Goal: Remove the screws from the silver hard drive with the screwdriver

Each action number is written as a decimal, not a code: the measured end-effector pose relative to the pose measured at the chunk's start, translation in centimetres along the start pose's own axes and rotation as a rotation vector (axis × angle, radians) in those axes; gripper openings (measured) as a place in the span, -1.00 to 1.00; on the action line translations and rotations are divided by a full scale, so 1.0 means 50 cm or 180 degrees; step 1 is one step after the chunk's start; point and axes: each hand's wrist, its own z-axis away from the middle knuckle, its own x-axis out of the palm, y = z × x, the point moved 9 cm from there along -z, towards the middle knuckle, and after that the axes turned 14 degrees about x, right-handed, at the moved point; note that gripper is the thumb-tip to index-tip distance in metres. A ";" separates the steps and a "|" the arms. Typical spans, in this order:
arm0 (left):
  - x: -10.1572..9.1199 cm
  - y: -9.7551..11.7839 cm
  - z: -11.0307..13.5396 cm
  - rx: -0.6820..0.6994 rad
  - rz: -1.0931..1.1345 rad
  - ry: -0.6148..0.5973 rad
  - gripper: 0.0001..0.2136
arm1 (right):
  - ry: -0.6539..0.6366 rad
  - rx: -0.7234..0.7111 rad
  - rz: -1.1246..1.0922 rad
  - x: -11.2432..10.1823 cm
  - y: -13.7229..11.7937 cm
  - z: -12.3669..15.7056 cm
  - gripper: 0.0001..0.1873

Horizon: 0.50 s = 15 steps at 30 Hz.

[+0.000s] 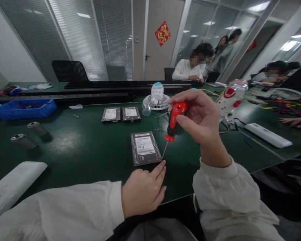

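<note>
A hard drive point(145, 149) lies label up on the green table in front of me. My right hand point(198, 117) is closed around the red and black handle of a screwdriver point(174, 120). The screwdriver points down, its tip at the drive's near right corner. There my left hand point(145, 190) reaches in, index and middle fingers stretched to the same corner beside the tip, thumb apart from them. Nothing shows in that hand. Whether a screw sits under the tip is too small to tell. Several small screws point(157, 129) are scattered just beyond the drive.
Two more hard drives point(111, 114) lie farther back, beside a white fan point(157, 95) and a clear cup point(146, 108). Metal cylinders point(23, 141) and a blue tray point(25, 108) are at left. A white power bank-like block point(268, 135) lies right. Other people sit beyond.
</note>
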 end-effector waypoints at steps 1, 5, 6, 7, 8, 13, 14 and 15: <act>0.000 0.000 0.000 -0.0001 0.0004 0.0000 -0.46 | -0.0042 0.0043 -0.0045 0.002 0.001 0.001 -0.74; 0.001 -0.001 0.000 -0.0006 0.0025 0.0003 -0.46 | -0.0139 -0.0050 -0.0093 0.006 -0.006 0.005 -0.71; 0.000 -0.001 0.000 -0.0004 0.0026 0.0008 -0.46 | -0.0132 -0.0085 -0.0074 0.006 -0.007 0.005 -0.71; 0.000 -0.001 0.000 -0.0003 0.0025 0.0012 -0.46 | -0.0116 -0.0109 -0.0052 0.006 -0.007 0.005 -0.72; 0.000 -0.001 0.000 -0.0002 0.0023 0.0016 -0.46 | -0.0100 -0.0111 -0.0022 0.005 -0.007 0.005 -0.73; -0.001 -0.001 0.000 -0.0006 0.0027 0.0014 -0.47 | 0.0022 -0.0033 0.0212 0.002 0.001 0.004 -0.74; -0.001 -0.001 0.000 -0.0005 0.0027 0.0015 -0.47 | 0.0031 -0.0008 0.0220 0.002 0.002 0.003 -0.73; -0.002 -0.001 -0.001 -0.0005 0.0026 0.0015 -0.46 | 0.0028 0.0018 0.0204 0.002 0.003 0.003 -0.72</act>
